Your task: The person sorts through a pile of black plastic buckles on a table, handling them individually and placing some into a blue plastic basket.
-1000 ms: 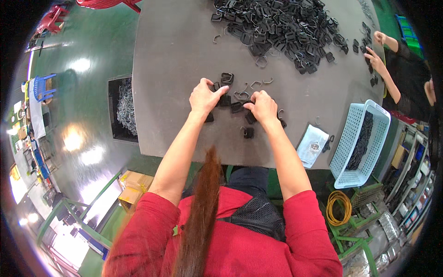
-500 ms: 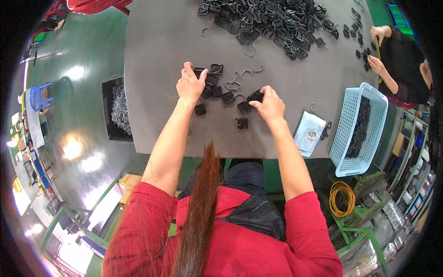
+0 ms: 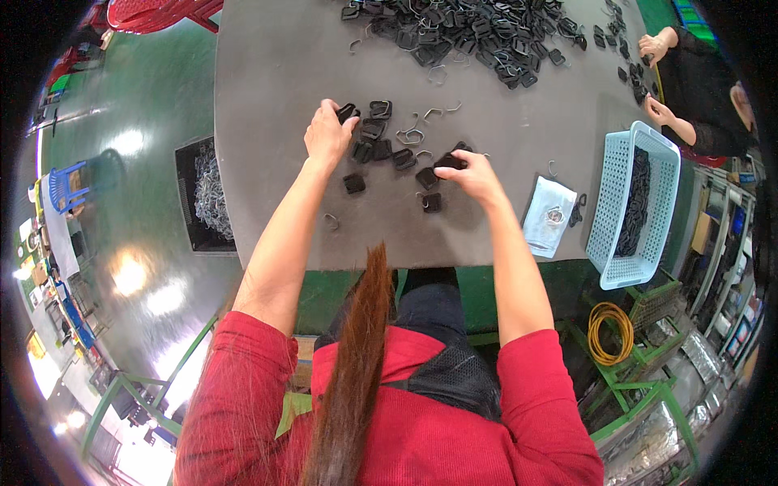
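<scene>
My left hand (image 3: 326, 136) has its thumb and fingers closed round a black plastic buckle (image 3: 347, 112), at the left edge of a small group of such buckles on the grey table. Farther right, my right hand (image 3: 476, 174) pinches another black buckle (image 3: 450, 160) between thumb and fingers, low over the table. Between the hands lie several loose black buckles (image 3: 374, 129) and bent metal wire hooks (image 3: 411, 136). One buckle (image 3: 354, 183) sits apart, nearer to me. Close to my right hand is a buckle (image 3: 432, 202) with a hook beside it.
A big heap of black buckles with hooks (image 3: 486, 36) covers the table's far side. To the right are a clear bag (image 3: 549, 217) and a light blue basket (image 3: 601, 243) of black parts. A black crate (image 3: 191, 212) of metal hooks stands left. A co-worker's hands (image 3: 658, 109) handle buckles at far right.
My left hand, spread beside the buckles before, has closed on one. My right hand has moved slightly nearer to me and left, its fingers closing on a buckle. The whole view has shifted a little.
</scene>
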### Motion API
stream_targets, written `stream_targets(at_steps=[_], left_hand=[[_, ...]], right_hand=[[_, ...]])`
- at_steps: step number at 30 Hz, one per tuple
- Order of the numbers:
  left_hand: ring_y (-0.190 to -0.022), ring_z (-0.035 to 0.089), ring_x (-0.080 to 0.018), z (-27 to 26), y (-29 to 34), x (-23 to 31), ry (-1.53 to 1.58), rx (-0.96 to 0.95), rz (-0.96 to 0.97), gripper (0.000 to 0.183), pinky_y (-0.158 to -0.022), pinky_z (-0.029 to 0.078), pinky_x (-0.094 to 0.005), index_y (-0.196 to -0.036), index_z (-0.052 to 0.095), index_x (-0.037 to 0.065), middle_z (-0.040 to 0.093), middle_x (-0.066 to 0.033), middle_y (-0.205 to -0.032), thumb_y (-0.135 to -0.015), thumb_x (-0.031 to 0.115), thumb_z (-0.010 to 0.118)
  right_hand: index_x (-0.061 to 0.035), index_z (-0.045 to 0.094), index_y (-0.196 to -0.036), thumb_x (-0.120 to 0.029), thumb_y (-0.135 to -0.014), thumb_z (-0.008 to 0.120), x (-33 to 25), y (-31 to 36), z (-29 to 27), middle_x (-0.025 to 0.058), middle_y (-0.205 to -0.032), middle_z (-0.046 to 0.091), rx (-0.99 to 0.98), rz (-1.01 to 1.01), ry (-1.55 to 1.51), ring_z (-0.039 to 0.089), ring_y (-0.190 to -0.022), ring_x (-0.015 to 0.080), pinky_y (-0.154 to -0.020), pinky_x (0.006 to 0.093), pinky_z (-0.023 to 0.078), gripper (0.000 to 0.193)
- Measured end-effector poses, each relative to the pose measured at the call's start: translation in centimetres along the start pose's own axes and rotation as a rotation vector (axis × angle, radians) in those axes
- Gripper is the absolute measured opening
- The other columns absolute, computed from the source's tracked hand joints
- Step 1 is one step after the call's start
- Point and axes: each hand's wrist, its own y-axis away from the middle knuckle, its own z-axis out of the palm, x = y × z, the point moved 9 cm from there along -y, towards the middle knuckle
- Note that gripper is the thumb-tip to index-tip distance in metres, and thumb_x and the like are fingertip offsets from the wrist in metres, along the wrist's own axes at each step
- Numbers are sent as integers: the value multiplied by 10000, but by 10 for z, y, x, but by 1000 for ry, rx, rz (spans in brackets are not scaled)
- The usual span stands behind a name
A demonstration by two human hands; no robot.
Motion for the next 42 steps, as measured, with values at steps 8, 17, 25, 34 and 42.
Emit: stream_targets(at_steps=[8,17,25,34,42], left_hand=[[-758,589,-159,-10,54,24,1522,-606,-216,197,-524,442,-260,-939,530,111,595,-21,-866,-833,245,629],[-677,573,-185,28,69,65,233,-259,-31,318,-639,457,-326,-914,596,79,560,-61,-672,-721,298,719],[-806,605,-303,41,83,81,-62,-143,-43,150,-702,491,-407,-767,611,86,597,-126,-812,-683,201,659],[-763,619,-221,87,103,76,582,-163,-359,428,-677,461,-347,-988,602,18,640,-136,-809,-786,395,612],[-589,529,-101,123,130,124,756,-157,-544,265,-555,438,-274,-947,583,46,590,-25,-721,-834,286,588]], right_hand=[[-89,576,-913,-214,-795,648,21,39,-32,15,-807,572,-109,154,-888,553,-648,95,-433,182,352,186],[-158,513,-1032,-175,-749,634,-33,-27,-34,83,-881,624,50,-261,841,617,-812,256,-651,380,486,308],[-143,527,-1092,-123,-813,494,-38,-40,-16,110,-903,619,-91,-394,998,617,-852,272,-740,390,486,281],[-128,583,-973,-155,-824,514,-38,-47,-12,103,-926,631,-167,-330,1026,630,-867,262,-747,364,495,166],[-93,636,-868,-185,-575,764,-19,-36,-51,102,-860,648,-117,-298,628,620,-840,303,-737,400,488,332]])
